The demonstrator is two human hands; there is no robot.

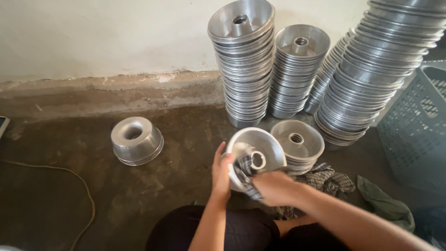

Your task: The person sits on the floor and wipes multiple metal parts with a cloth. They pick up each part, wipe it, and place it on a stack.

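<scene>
The person is sitting on the floor (69, 195) and holding a metal ring mould (260, 148) tilted up in front of the knees, its open side facing the camera so the inside and centre tube are reachable. The left hand (222, 173) is curling around the mould's left rim, fingers closed on the edge to steady it. The right hand (277, 187) is bunching a checkered cloth (246, 174) and pressing it into the mould's hollow; its fingers are blurred, so how tightly they are closing cannot be told. More of that cloth is trailing onto the floor to the right, beside a crumpled green cloth (385, 204).

Just behind the held mould, a short stack of moulds (297, 144) is sitting open side up, within easy reach. Against the wall (93, 32) 2 tall stacks (246, 65) are standing upright, nested to save room, and 2 longer stacks (371, 74) are leaning toward the right. 1 single mould (136, 140) is lying upside down, well apart toward the left. A grey plastic basket (418, 125) is standing at the right edge of the floor, and a cable (69, 174) is curving along the left.
</scene>
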